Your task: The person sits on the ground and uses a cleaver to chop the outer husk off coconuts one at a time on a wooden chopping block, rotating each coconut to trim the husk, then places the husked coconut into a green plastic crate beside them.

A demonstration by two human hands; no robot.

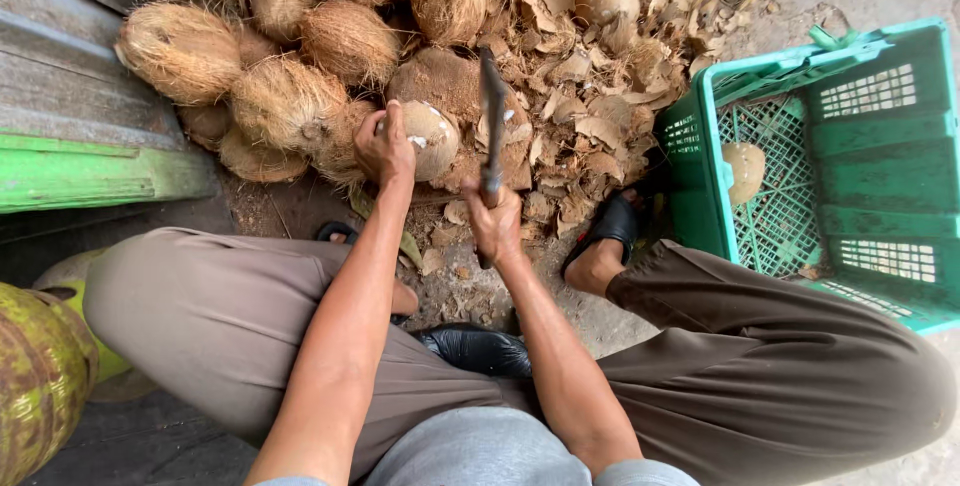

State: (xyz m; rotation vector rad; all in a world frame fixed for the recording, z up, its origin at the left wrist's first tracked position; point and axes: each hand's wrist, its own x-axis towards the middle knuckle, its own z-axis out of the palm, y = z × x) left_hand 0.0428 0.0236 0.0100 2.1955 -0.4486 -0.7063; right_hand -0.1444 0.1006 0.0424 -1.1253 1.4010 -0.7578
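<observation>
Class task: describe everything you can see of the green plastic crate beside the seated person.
The green crate is moulded plastic with lattice walls and a mesh floor. It stands open-topped on the ground to the person's right, close to the sandalled foot. Inside lies one pale peeled coconut near the left wall. Neither hand touches the crate.

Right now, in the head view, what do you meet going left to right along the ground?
Green board → husked coconut pile → left hand on a coconut → right hand holding a cleaver → shell scraps → green crate.
</observation>
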